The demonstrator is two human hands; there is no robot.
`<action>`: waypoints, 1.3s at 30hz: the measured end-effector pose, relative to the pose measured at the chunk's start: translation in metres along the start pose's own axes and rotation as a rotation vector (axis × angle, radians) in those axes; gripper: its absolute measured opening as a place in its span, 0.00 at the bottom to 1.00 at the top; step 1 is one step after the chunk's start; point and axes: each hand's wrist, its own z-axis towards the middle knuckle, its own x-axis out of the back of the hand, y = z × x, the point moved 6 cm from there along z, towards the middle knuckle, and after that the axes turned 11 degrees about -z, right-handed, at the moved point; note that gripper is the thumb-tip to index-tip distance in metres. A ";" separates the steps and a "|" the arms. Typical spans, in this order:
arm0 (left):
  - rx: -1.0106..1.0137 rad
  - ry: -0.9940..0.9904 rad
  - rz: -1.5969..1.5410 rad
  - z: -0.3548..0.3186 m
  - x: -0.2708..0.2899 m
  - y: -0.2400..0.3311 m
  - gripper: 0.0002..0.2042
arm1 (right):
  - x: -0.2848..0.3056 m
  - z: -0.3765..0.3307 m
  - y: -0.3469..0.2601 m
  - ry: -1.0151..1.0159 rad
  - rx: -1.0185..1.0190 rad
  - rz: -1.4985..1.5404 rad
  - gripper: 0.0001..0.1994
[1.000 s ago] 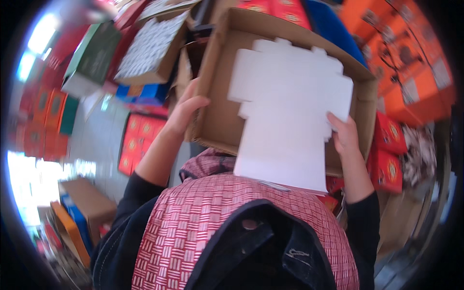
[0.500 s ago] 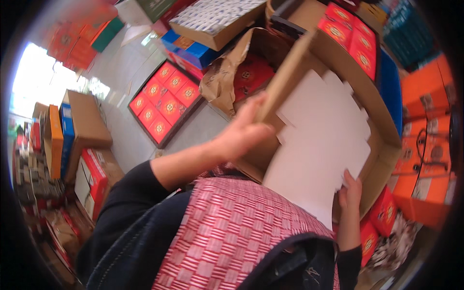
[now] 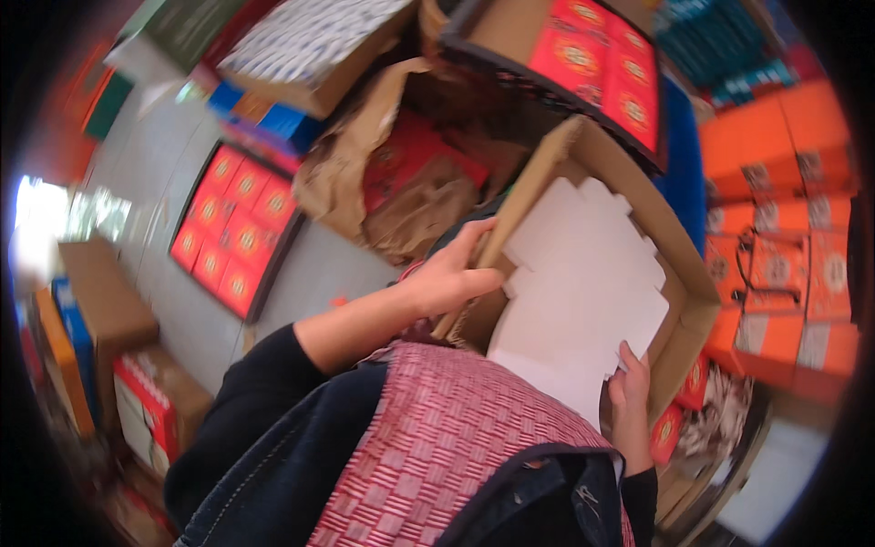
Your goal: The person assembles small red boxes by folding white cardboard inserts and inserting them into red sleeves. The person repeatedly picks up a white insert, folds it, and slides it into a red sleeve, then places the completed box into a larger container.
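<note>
The left hand [image 3: 447, 278] curls its grip over the near left wall of a shallow brown cardboard box [image 3: 688, 301], fingers wrapped over the rim and closed on the board. The right hand [image 3: 631, 392] has its grip pinched on the lower edge of a white die-cut cardboard sheet with notched edges [image 3: 583, 310], thumb on top, though the fingers beneath are hidden, so how firmly it clamps is hard to say. The sheet lies inside the box, covering most of its bottom, and the box is tilted and held up in front of the person's chest, above a red-and-white woven garment [image 3: 447, 456] and dark sleeves.

Beyond the hands, crumpled brown paper [image 3: 365, 173] spills from an open carton just left of the box. Farther left, a flat tray of red square packets [image 3: 232, 228] rests on the grey floor [image 3: 155, 164]. A second tray of red packets [image 3: 602, 68] sits above the held box. Stacked orange cartons [image 3: 775, 155] fill the right side, and brown and blue boxes [image 3: 91, 310] crowd the left edge, where bright daylight washes out the floor.
</note>
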 end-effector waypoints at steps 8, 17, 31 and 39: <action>-0.237 -0.120 -0.275 0.052 0.079 -0.049 0.37 | -0.003 -0.092 -0.074 0.446 0.373 0.165 0.19; -0.222 -0.252 -0.379 0.072 -0.015 0.058 0.32 | 0.158 -0.317 -0.109 0.985 0.783 0.460 0.17; -0.162 -0.876 0.094 -0.027 -0.284 0.006 0.35 | 0.199 -0.518 -0.035 1.480 0.823 0.506 0.26; -0.064 -1.027 0.144 -0.041 -0.441 -0.035 0.35 | 0.266 -0.474 -0.002 1.373 0.599 0.481 0.24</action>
